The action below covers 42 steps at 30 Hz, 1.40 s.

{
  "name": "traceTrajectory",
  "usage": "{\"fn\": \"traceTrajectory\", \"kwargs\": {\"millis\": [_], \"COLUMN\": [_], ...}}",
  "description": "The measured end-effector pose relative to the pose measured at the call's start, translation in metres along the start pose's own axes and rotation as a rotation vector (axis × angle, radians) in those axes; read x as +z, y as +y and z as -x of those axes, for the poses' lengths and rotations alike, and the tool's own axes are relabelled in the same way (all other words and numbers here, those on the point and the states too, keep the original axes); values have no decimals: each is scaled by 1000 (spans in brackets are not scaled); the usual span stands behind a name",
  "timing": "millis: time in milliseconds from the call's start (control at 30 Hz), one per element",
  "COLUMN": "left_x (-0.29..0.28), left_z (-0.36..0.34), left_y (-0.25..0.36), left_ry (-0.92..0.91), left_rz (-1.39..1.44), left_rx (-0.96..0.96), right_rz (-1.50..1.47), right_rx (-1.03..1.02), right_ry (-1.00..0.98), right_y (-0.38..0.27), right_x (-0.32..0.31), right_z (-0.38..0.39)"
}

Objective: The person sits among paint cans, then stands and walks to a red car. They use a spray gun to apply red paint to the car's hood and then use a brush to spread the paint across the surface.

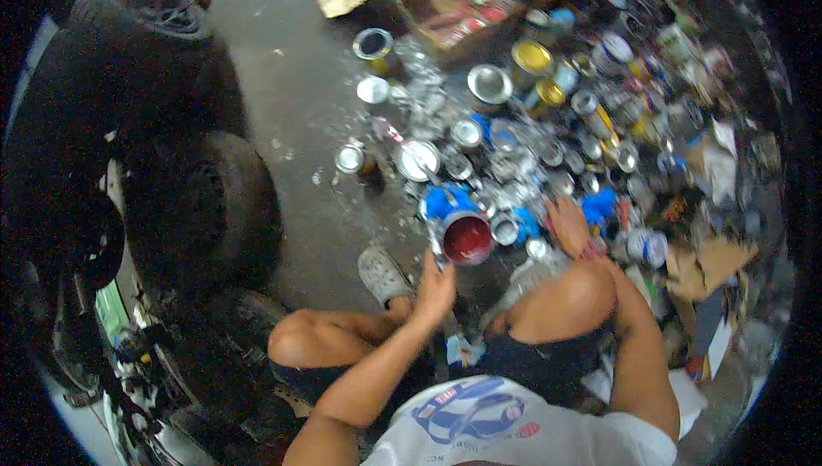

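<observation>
A paint can with red paint inside is tilted with its mouth toward me, between my knees and the pile. My left hand is closed at the can's lower left edge, beside a narrow pale strip whose kind I cannot make out. Just behind the can is a crumpled blue piece. My right hand reaches past my right knee into the pile, fingers apart and slightly blurred, with nothing visible in them. Near it are a small open can and another blue crumpled piece.
Several cans, lids and wrappings cover the floor ahead and right. A white-topped can has a stick across it. A cardboard box stands at the back; torn cardboard lies right. Large tyres stand left.
</observation>
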State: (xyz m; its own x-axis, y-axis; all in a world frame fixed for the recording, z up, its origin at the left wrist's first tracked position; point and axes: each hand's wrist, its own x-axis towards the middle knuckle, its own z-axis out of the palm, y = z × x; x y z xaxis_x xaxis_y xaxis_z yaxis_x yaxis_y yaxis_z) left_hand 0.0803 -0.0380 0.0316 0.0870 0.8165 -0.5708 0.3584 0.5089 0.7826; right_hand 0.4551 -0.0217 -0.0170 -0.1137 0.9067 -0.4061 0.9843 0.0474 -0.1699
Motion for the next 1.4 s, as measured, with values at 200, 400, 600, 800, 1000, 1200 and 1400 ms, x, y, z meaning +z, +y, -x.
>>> {"fn": "traceTrajectory", "kwargs": {"millis": [200,400,600,800,1000,1200,1400], "left_x": [0,-20,-118,-245,-394,-511,-579], "left_z": [7,5,47,100,173,203,169], "left_y": [79,152,313,467,590,609,586], "left_ry": [-35,19,-75,-48,-69,-37,-53], "left_rz": [-137,-111,-109,-186,-282,-391,-322], "left_rx": [-235,-98,-66,50,28,-25,-99], "right_rz": [-1,-326,-590,-499,-439,-480,-484], "right_rx": [-48,134,-11,-220,-396,-581,-737], "right_ry": [72,370,792,819,802,667,515], "right_y": [-5,-47,-182,-336,-449,-525,-571], "right_x": [-82,-257,-495,-692,-799,-834,-847], "right_z": [6,-5,33,64,77,41,-29]}}
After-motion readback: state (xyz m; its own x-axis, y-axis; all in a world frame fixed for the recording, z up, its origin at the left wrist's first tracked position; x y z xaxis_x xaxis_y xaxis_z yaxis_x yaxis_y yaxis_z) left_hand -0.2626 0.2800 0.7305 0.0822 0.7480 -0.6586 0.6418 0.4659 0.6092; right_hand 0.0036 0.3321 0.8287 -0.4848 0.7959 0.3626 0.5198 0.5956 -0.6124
